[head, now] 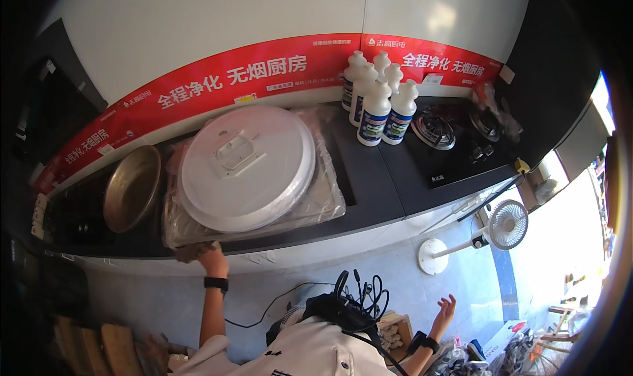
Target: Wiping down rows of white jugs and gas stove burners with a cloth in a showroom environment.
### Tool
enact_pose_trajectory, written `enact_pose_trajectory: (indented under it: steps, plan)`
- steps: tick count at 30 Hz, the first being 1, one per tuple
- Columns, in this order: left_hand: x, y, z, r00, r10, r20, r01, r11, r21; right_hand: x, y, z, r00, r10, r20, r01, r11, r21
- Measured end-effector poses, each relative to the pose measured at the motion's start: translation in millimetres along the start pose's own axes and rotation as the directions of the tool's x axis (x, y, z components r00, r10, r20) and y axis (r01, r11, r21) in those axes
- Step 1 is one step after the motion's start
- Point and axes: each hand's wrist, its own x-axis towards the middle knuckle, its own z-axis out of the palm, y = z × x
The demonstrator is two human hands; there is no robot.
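My left hand (214,258) holds a crumpled brown-grey cloth (190,252) against the front edge of the dark countertop (277,239). Just beyond it, a large round white plastic lid or basin (247,173) lies on a plastic-wrapped tray-like thing (324,200). A metal pan (132,188) leans to the left of that. Out to the right, away from the counter, my right hand (446,309) hangs over the floor with its fingers apart, holding nothing. Dark straps circle both wrists.
Several white bottles (374,114) stand beside a black gas hob (460,148). On the floor are a white fan (507,225), a wooden crate (398,329) and wooden boards (118,349). Black cables (363,292) hang at my chest.
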Motion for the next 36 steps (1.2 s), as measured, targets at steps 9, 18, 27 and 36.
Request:
enact_pose_trajectory:
  steps: [9,18,27,36]
  plan:
    - [-42.0,196.7,-49.4,0.867,0.478,0.139,-0.486,0.873,0.034,4.6,52.5,3.8,0.974,0.218,0.061,-0.224,0.967,0.122]
    - [-14.1,395.8,-86.0,0.625,0.757,0.193,-0.678,0.648,-0.347,156.9,21.3,21.0,0.996,0.090,0.025,-0.092,0.993,0.079]
    - [49.3,525.6,-69.8,0.621,0.715,-0.320,-0.769,0.478,-0.425,247.0,15.8,3.4,0.995,0.083,-0.046,-0.084,0.996,-0.014]
    - [44.0,536.9,-59.4,0.719,0.692,-0.062,-0.684,0.689,-0.239,295.0,55.1,16.3,0.990,0.111,0.082,-0.111,0.994,-0.005]
